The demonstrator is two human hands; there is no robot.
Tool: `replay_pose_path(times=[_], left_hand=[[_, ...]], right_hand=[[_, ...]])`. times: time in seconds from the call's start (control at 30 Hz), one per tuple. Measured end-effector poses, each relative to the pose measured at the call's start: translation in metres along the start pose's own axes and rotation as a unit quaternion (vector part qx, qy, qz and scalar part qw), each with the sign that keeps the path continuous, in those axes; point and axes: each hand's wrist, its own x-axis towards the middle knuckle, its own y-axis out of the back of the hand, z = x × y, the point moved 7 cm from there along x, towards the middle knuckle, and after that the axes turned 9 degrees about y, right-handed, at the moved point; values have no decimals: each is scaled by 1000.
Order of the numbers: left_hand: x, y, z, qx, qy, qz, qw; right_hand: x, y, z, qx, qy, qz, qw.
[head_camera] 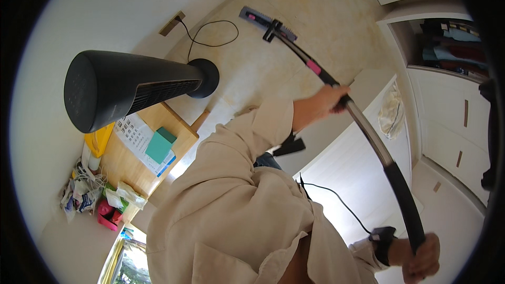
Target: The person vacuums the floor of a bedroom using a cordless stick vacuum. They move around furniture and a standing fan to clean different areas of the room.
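Both of my hands are on a long-handled floor brush (369, 134) with a metal pole, black sleeves and a pink insert. Its flat grey-purple head (268, 23), with a bristly edge and a black joint, is over the tiled floor at the top of the view. My left hand (325, 98) is wrapped around the black collar midway along the pole. At the lower right, my right hand (420, 258) grips the upper end of the black handle grip (404, 201). A black band with a cable is on my right wrist.
A black tower fan (134, 86) stands left of the brush, its cord (213, 45) looping over the floor to a wall socket (171, 23). A wooden desk (122, 157) holds a green box (160, 144) and papers. A white bed-like surface (335, 189) and an open wardrobe (446, 45) are right.
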Motion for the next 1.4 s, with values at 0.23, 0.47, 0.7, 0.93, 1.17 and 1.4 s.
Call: replay_pose_path(times=[0.23,0.47,0.7,0.93,1.17,1.4], left_hand=[[-65,0,-69,-9,116,-2,993],[-43,39,-59,-28,68,77,994],[7,74,2,-66,-41,112,991],[79,113,80,45,-17,167,985],[133,67,75,270,36,173,946],[95,-9,15,-5,-21,112,993]], right_hand=[[17,-23,-26,35,-15,-26,999],[0,-33,4,14,-42,50,998],[-15,-63,49,-97,-24,45,994],[-59,-71,117,-182,-70,185,963],[-70,-40,116,-320,-94,298,895],[-46,29,44,-282,-53,343,894]])
